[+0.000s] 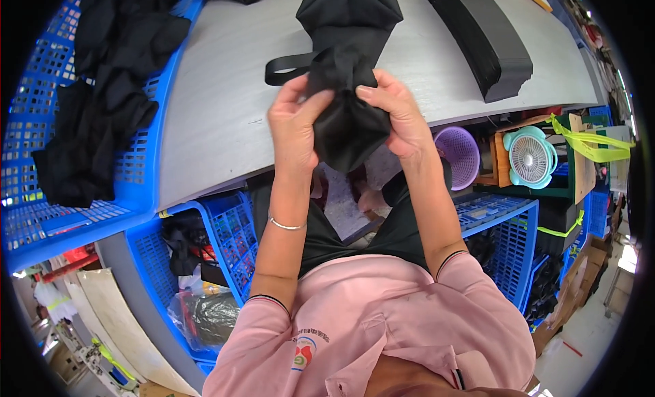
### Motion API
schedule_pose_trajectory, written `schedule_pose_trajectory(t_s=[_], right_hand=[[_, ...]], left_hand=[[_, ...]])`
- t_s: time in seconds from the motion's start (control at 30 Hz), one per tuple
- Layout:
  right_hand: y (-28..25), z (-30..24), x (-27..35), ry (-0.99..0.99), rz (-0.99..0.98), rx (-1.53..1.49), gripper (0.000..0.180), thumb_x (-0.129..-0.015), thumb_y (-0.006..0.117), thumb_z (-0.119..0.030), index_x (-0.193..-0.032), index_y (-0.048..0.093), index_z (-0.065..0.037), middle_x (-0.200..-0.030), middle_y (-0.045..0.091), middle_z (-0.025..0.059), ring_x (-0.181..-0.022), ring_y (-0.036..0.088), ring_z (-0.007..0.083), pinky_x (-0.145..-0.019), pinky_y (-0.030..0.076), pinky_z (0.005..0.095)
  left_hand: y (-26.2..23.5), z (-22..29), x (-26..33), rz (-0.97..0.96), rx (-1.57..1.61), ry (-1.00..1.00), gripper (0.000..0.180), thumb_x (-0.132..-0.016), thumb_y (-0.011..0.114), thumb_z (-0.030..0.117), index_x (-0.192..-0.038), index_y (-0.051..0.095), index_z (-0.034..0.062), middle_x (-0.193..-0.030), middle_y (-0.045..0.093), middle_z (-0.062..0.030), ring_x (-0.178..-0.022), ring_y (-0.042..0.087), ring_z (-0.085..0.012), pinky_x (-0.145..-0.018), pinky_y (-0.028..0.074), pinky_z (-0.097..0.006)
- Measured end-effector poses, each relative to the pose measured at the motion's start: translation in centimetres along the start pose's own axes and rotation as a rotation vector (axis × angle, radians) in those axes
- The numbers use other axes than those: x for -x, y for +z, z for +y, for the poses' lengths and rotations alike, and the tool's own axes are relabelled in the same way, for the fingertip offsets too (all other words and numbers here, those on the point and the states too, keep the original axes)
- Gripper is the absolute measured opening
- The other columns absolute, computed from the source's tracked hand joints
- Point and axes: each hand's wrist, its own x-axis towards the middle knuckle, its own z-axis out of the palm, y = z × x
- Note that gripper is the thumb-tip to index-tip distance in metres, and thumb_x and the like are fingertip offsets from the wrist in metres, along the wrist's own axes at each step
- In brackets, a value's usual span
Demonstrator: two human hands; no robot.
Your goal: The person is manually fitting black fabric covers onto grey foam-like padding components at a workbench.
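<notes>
Both hands pinch a black sewn fabric piece (351,134) over the near edge of the table. It bulges like a small pouch at its lower end and is gathered between the thumbs. My left hand (295,120) grips its left side, thumb on top. On the other side my right hand (399,114) is closed, with its thumb pressing the cloth near the middle. A black strap loop (283,71) sticks out to the left by my left fingers. Just beyond lies more black fabric (349,21) with a flared end; whether it joins the held piece I cannot tell.
A stack of black strips (481,38) lies on the grey table (218,103) at right. At left, a blue crate (140,185) holds black cloth pieces (102,103). Below the table's edge stand a purple basket (458,158), a turquoise fan (532,158) and more blue crates (508,243).
</notes>
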Motion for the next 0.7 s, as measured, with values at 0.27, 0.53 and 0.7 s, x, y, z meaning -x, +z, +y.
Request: schedule_pose_trajectory(t_s=[0.27, 0.53, 0.7], right_hand=[[-2.6, -1.3, 1.2, -0.419, 0.397, 0.811, 0.025, -0.087, 0.072, -0.005, -0.109, 0.06, -0.001, -0.071, 0.063, -0.0005, -0.062, 0.055, 0.0036, -0.055, 0.045, 0.0225], [-1.1, -1.3, 4.1, -0.391, 0.286, 0.874, 0.05, -0.087, 0.067, 0.001, -0.133, 0.048, -0.002, -0.09, 0.064, 0.0092, -0.063, 0.064, 0.0131, -0.055, 0.053, 0.0306], [-8.0, -2.2, 0.9, -0.664, 0.291, 1.358, 0.044, -0.086, 0.069, -0.008, -0.127, 0.054, -0.004, -0.103, 0.061, 0.0137, -0.074, 0.067, 0.0222, -0.072, 0.053, 0.0367]], left_hand=[[1.8, -0.7, 1.7, 0.118, -0.606, 0.572, 0.045, -0.087, 0.064, -0.012, -0.129, 0.057, 0.0008, -0.098, 0.058, -0.0007, -0.06, 0.046, 0.0004, -0.055, 0.035, -0.014], [1.8, -1.3, 1.2, 0.182, -0.863, 0.945, 0.037, -0.087, 0.065, -0.012, -0.122, 0.06, -0.0007, -0.094, 0.064, -0.0029, -0.065, 0.05, -0.0004, -0.062, 0.041, -0.015], [2.3, -0.8, -0.1, 0.016, -0.743, 0.763, 0.045, -0.083, 0.062, -0.017, -0.125, 0.06, 0.0002, -0.106, 0.063, -0.0046, -0.063, 0.047, -0.0006, -0.06, 0.041, -0.017]])
